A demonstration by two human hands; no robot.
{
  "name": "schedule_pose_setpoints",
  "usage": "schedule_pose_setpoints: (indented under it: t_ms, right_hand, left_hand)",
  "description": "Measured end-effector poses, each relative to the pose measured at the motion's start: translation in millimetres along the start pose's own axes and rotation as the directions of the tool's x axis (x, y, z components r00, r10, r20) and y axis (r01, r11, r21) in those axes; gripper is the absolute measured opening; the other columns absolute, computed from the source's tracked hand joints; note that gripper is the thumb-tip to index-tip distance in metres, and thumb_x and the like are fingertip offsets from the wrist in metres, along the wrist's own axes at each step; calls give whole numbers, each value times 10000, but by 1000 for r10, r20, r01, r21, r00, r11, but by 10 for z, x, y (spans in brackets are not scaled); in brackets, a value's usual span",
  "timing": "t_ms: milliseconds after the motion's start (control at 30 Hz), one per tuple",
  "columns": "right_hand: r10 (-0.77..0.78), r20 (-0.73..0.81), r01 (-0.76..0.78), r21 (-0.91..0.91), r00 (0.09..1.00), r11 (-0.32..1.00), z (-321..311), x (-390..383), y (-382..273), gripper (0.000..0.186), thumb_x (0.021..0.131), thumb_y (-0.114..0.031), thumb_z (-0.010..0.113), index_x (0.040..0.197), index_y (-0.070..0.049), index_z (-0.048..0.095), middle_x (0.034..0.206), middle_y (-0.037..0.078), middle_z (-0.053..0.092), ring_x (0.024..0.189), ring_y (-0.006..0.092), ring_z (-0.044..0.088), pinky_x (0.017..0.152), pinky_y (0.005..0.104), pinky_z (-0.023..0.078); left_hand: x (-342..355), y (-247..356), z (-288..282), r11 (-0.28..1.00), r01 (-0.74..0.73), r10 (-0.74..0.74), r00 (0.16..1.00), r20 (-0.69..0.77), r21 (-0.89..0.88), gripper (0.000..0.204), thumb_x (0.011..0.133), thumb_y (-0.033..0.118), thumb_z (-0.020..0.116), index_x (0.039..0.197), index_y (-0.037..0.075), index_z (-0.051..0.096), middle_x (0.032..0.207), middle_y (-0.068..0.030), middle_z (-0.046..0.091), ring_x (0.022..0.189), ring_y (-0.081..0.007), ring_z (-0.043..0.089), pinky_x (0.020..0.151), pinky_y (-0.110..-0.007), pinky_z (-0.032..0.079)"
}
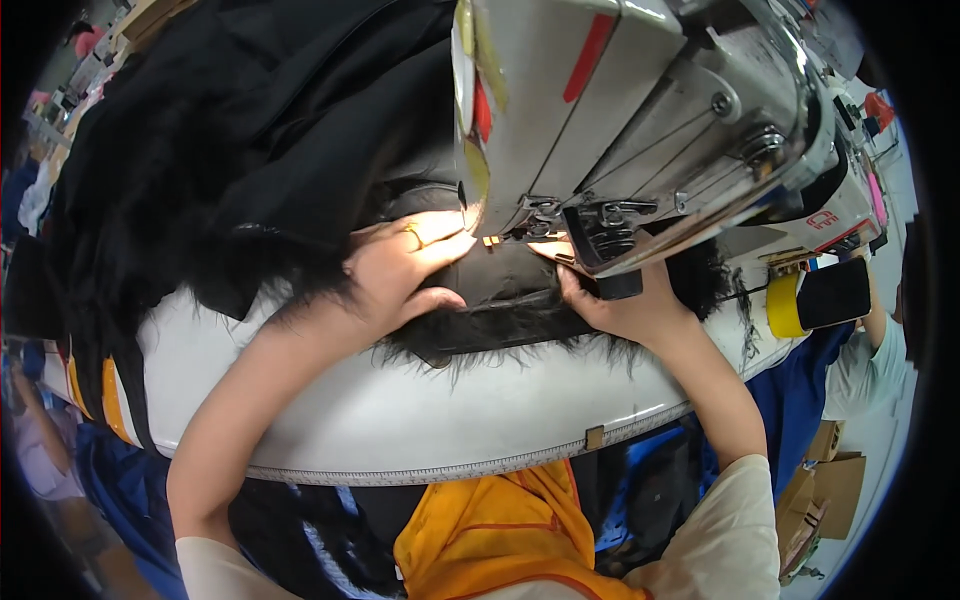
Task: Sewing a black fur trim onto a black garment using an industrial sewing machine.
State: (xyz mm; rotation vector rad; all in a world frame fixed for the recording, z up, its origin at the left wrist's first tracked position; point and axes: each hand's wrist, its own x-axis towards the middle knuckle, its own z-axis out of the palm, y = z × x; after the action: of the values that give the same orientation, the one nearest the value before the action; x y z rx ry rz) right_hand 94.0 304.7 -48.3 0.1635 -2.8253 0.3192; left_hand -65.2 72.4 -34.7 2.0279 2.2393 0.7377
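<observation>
The left hand (392,262) is resting its fingers (448,248) spread on black cloth (505,275), unclenched; the right hand (645,305) is hiding partly behind the machine (630,110), grip impossible to tell; the cloth is lying under it on the worktop (330,410); stray fur (480,328) could be snagging, close fingers getting caught.

We see a black fur-trimmed garment (290,150), a white table (430,410), a pale ruler strip (430,477) patterned with dark ticks, a light grey sewing machine (545,80) striped red, a golden ring (413,235) and an orange apron (490,560) with red piping (505,527).
</observation>
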Motion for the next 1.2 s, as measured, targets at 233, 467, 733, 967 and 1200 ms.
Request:
schedule_pose_setpoints:
  t_ms: [233,467,733,967,1200]
  right_hand:
    - [-57,-55,54,-47,997,997,-42,-89,-18,287,656,-214,713,877,-42,650,1019,43,621,1046,191,582,860,396,476]
    - [-81,-76,81,-2,994,997,-48,-82,-41,179,732,-172,649,880,-87,598,1100,0,608,1086,164,560,827,436,473]
    - [-120,-63,122,14,991,992,-84,-43,-68,204,751,-157,637,943,-98,600,1128,-3,606,1093,171,556,827,425,473]
    - [-38,16,37,58,999,998,-133,-32,-95,268,781,-161,622,1041,-94,623,1146,22,600,1109,188,546,846,443,476]
    - [-48,19,48,35,999,998,-113,-23,-91,264,788,-170,622,1038,-83,626,1135,43,597,1106,207,545,861,465,469]
  left_hand:
    - [-177,44,23,1000,12,-13,999,43,20,491,849,306,654,1228,12,554,1263,-149,533,1203,-308,492,1019,-397,391]
    - [-263,107,-116,992,-4,-11,992,123,124,567,856,350,636,1301,22,509,1327,-146,477,1203,-307,476,1028,-413,370]
    - [99,411,149,961,-154,190,971,-145,229,401,771,267,733,1083,25,662,1115,-50,607,973,-214,598,813,-333,489]
    - [-302,427,166,977,19,-1,996,-87,211,411,809,233,698,1179,67,635,1216,-57,591,1020,-209,610,868,-330,488]
    - [-107,490,148,958,75,-64,997,-49,277,384,826,329,678,1119,81,660,1148,-22,603,938,-185,590,786,-302,474]
